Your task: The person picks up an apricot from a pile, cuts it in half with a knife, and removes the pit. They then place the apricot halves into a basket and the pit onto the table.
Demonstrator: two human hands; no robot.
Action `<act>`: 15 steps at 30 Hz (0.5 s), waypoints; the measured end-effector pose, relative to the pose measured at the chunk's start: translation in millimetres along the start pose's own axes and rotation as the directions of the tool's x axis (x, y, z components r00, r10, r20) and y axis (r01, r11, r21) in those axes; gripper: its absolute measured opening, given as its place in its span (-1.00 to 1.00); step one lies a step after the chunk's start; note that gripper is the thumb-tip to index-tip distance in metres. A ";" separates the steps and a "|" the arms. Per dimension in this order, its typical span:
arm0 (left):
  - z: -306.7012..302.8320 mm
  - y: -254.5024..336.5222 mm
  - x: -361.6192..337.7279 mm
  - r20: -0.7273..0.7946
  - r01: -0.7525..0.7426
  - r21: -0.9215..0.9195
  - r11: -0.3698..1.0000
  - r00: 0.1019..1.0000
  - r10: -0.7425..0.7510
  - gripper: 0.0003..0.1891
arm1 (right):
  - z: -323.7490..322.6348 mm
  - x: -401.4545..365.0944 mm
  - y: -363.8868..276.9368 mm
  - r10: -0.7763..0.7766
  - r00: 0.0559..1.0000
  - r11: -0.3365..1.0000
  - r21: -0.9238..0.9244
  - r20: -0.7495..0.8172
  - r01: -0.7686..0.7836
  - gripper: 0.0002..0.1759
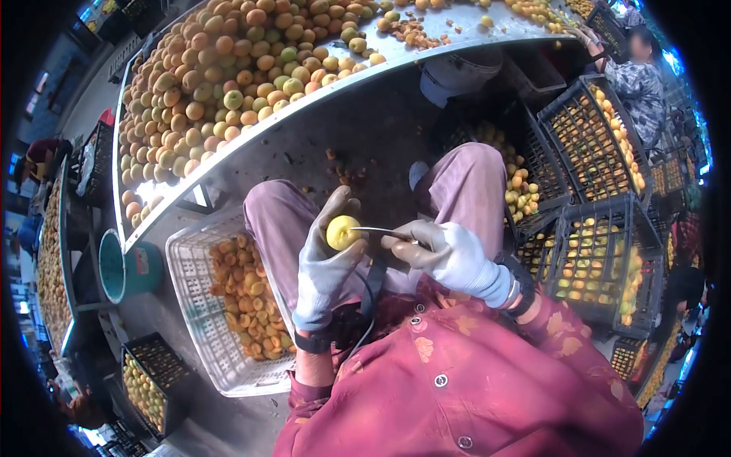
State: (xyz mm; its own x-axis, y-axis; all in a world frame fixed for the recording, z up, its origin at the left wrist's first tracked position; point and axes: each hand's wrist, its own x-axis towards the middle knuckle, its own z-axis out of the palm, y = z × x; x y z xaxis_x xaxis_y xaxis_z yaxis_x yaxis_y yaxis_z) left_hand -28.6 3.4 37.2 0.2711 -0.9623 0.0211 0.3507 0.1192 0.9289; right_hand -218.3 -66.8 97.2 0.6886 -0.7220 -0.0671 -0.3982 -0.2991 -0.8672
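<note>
My left hand (327,251), in a white glove with brownish fingers, holds a yellow fruit (343,232) between thumb and fingers, above my lap. In my right hand (449,255), gloved the same way, is a small knife (373,229) with a thin blade; its tip meets the right side of the fruit. The handle is mostly hidden by my fingers. To the left of my knees, a white basket (199,335) holds many orange fruit halves (255,312).
A metal table (304,102) heaped with whole fruit spans the front. Black crates (601,263) of fruit stand at the right, another (156,381) at lower left. A teal bucket (126,266) stands left. A person (640,91) is at the upper right.
</note>
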 end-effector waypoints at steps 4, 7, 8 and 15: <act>-2.1 -1.2 -1.2 0.006 0.024 -0.016 1.000 1.000 -0.024 -0.28 | 3.6 1.1 8.2 -0.157 0.987 0.979 -0.134 -0.021 0.153 -0.75; -2.2 6.5 -6.4 0.070 0.172 -0.202 0.964 0.984 -0.161 -0.31 | 2.6 2.5 6.2 -0.113 0.993 0.986 -0.128 -0.017 0.110 -0.75; -1.5 7.7 -6.7 0.070 0.174 -0.204 0.963 0.984 -0.163 -0.31 | 2.8 3.4 7.7 -0.163 0.986 0.976 -0.151 -0.028 0.157 -0.75; 3.8 8.4 -10.3 0.000 0.128 -0.093 0.987 0.992 -0.128 -0.44 | -9.5 4.4 -5.9 -0.177 0.976 0.904 -0.372 0.125 0.211 -0.75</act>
State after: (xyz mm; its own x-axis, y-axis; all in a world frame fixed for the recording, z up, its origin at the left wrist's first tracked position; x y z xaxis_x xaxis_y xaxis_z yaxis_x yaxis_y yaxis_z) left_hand -31.8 13.4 46.2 0.2240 -0.9696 -0.0982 0.4640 0.0175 0.8856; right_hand -218.7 -74.2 106.7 0.8182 -0.5743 0.0264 -0.4399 -0.6550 -0.6143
